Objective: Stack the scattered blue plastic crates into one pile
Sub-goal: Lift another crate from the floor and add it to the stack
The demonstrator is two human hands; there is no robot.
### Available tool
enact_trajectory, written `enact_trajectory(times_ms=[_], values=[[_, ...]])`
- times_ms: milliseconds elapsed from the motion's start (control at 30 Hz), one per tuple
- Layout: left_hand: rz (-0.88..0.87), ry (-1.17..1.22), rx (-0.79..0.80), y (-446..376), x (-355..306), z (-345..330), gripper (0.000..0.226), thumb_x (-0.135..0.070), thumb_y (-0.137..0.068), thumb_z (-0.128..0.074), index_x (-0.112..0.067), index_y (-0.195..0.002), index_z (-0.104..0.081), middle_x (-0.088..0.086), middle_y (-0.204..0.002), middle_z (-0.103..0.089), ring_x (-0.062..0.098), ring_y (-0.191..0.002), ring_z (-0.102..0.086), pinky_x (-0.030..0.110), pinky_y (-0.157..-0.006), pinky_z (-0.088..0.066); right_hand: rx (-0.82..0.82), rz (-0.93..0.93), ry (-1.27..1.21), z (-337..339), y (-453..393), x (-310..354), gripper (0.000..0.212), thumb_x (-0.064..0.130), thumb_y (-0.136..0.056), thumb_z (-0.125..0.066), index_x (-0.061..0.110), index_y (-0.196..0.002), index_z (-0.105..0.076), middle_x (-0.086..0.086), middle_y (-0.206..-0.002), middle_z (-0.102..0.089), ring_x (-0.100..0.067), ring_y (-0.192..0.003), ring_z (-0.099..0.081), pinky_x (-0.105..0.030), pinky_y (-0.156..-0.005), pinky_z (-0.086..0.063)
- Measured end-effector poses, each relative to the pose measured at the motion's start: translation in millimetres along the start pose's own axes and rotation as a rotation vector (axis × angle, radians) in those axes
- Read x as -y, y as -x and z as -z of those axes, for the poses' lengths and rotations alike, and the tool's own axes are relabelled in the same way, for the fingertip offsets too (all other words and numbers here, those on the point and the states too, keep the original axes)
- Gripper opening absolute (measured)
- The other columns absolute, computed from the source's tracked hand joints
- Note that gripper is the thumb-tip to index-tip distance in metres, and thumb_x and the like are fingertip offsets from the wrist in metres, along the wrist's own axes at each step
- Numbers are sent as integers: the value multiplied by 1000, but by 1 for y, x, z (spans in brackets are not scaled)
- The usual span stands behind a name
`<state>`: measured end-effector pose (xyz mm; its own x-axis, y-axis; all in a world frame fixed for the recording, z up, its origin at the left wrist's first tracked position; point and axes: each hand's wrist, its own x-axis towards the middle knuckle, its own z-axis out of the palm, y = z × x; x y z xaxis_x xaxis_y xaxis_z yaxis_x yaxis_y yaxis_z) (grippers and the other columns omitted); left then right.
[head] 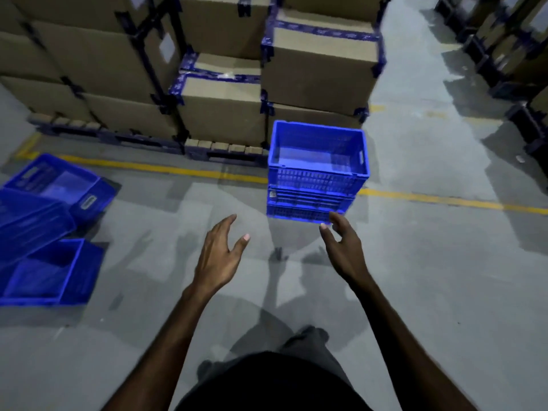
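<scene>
A pile of blue plastic crates (314, 182) stands upright on the floor ahead, right of centre, its top crate empty. My left hand (218, 256) hovers in front of the pile and to its left, fingers spread, holding nothing. My right hand (342, 244) is open too, its fingertips just in front of the pile's lower right corner; whether they touch it I cannot tell. At the far left lie loose blue crates: one tilted at the back (62, 185), one leaning across the middle (32, 221), one on its side in front (53, 274).
Stacked cardboard boxes (222, 108) on dark pallets (112, 137) stand right behind the pile. A yellow floor line (166, 169) runs across under the pile. More dark pallets and boxes (510, 54) line the far right. My legs and shoe (308, 336) show at the bottom.
</scene>
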<state>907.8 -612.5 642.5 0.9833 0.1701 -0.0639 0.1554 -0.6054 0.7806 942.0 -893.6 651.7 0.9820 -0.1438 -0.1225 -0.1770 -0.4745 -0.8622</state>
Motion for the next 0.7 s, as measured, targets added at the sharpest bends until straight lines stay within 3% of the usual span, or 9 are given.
enact_trajectory(times_ms=[167,333,700], values=[[109,21,-127,73,78,93,60,-43,-100,-60,-23,-154,-43,-3,-157,-46,16,-146,-38,32,-120,-29,180,97,43,-97,53,45,53,37,-99,-64,12,-144,-54,-5,-143,-60,-19,-128,-58,-44,-110,-45],[265,56,-261,146,162,171,60,-45,-100,-59,-22,-154,-43,-3,-157,-46,17,-144,-41,38,-120,-32,396,193,50,-202,106,90,48,31,-100,-63,12,-144,-54,-2,-143,-59,-16,-128,-57,-40,-110,-45],[590,80,-595,259,279,278,60,-50,-99,-57,-25,-153,-43,-3,-156,-47,18,-144,-41,37,-120,-31,788,376,82,-373,188,179,47,32,-100,-63,18,-144,-53,4,-142,-59,-9,-127,-55,-41,-107,-48]])
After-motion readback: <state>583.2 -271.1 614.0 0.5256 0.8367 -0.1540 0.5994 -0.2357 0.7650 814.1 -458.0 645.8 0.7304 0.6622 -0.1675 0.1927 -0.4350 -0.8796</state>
